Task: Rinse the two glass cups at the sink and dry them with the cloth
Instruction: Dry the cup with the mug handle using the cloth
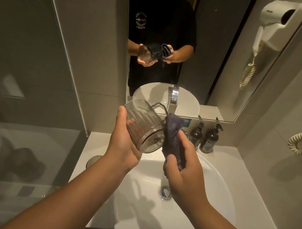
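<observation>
Over the basin: the left hand (122, 145) grips a ribbed clear glass cup (142, 126), tilted, mouth toward the person, base toward the mirror (222, 56).
Handle: angular, beside the cloth (174, 137).
Cloth: dark, nubby, bunched in the right hand (187, 170), touching the cup's side.
Sink (214, 183): white, glossy, rounded.
Counter, left: second ribbed glass (93, 161), partly hidden.
</observation>
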A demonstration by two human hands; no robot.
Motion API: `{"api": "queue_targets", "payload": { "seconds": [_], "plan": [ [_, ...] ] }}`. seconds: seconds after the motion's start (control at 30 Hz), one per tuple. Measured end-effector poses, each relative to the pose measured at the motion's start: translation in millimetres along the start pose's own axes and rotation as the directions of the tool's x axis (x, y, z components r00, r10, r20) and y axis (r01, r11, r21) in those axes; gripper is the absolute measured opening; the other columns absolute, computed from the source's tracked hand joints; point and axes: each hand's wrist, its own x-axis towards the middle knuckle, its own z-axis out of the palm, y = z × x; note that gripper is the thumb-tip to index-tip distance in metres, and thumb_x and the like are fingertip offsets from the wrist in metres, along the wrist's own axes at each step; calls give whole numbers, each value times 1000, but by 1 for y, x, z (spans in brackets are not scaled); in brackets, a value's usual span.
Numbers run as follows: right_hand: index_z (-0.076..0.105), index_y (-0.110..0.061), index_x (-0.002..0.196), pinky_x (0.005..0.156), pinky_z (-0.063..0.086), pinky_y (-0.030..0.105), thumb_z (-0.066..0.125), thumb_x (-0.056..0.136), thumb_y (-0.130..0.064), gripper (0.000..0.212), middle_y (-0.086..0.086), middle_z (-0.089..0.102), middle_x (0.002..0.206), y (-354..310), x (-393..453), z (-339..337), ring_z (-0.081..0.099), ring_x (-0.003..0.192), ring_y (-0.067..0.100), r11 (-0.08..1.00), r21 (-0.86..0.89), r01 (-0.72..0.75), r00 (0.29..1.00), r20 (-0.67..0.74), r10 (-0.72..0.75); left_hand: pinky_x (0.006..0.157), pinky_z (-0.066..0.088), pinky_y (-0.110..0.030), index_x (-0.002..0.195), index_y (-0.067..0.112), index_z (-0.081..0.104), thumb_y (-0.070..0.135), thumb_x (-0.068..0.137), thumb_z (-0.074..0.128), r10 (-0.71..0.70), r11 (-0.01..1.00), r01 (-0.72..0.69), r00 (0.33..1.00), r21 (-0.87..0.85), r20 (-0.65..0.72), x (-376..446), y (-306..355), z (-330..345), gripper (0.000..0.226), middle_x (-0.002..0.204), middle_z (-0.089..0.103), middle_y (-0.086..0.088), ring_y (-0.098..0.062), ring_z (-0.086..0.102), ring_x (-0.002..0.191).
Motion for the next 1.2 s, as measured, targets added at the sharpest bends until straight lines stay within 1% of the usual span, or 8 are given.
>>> {"api": "queue_targets", "payload": {
  "seconds": [0.17, 0.3, 0.43, 0.6, 0.7, 0.8, 1.0, 1.2],
  "plan": [
    [39, -52, 131, 102, 45, 53, 50, 86, -26, 54, -5, 50, 134, -8, 6, -3, 53, 120, 24, 998, 66, 13, 998, -69, -8, 95, 55, -47, 137, 7, 51, 63, 72, 71, 122, 961, -161, 977, 227, 173, 3, 4, -14, 87, 130, 63, -23, -37, 62, 119],
    [41, -51, 133, 100, 48, 44, 49, 86, -24, 55, -1, 58, 128, -8, 18, -16, 58, 112, 14, 990, 139, -29, 996, -75, 40, 98, 51, -52, 146, 41, 33, 53, 61, 86, -95, 891, -106, 908, 441, 409, 7, 25, -37, 101, 140, 57, -11, -32, 61, 122],
    [49, -28, 136, 106, 43, 38, 46, 86, -17, 51, -12, 57, 131, -17, 29, -20, 51, 122, 2, 991, 131, -30, 1000, -1, 31, 99, 49, -49, 143, 27, 43, 47, 61, 88, -252, 818, -91, 832, 569, 495, 4, 34, -44, 96, 137, 59, -15, -33, 60, 121],
    [55, -28, 128, 99, 48, 37, 46, 83, -18, 47, -12, 60, 122, -20, 36, -19, 55, 113, 4, 996, 85, -23, 999, 46, 19, 79, 59, -46, 98, 30, 77, 50, 88, 54, -65, 935, -66, 935, 349, 349, -10, 18, -27, 33, 103, 75, -8, -26, 70, 94],
    [58, -23, 123, 90, 52, 33, 47, 82, -13, 44, -8, 62, 117, -28, 40, -25, 59, 103, 8, 995, 92, 49, 998, 39, -52, 67, 59, -43, 112, 27, 72, 48, 96, 41, -26, 981, -15, 977, 192, 211, -4, 4, -31, 41, 108, 74, -10, -27, 72, 88],
    [59, -17, 117, 99, 48, 31, 49, 80, -3, 40, -3, 57, 128, -35, 39, -32, 54, 119, 10, 972, 31, 231, 971, 48, -232, 63, 55, -37, 127, 15, 64, 56, 95, 40, -68, 987, 47, 989, 151, 135, 0, -2, -38, 57, 115, 69, -17, -29, 69, 88],
    [31, -19, 147, 117, 21, 25, 58, 81, -7, 73, 2, 22, 159, -34, 39, -27, 20, 147, 19, 751, -350, 559, 799, 469, -376, 69, 50, -35, 111, 19, 71, 56, 93, 40, -106, 988, 86, 980, 126, 168, 2, -7, -40, 51, 99, 71, -11, -26, 66, 83],
    [38, -13, 145, 112, 32, 36, 62, 74, 9, 79, 9, 33, 155, -27, 39, -21, 30, 143, 29, 655, -441, 613, 783, 449, -431, 66, 49, -33, 107, 19, 75, 54, 93, 41, -80, 996, 76, 989, 39, 123, -2, -15, -35, 50, 96, 73, -9, -25, 67, 81]
  ]
}}
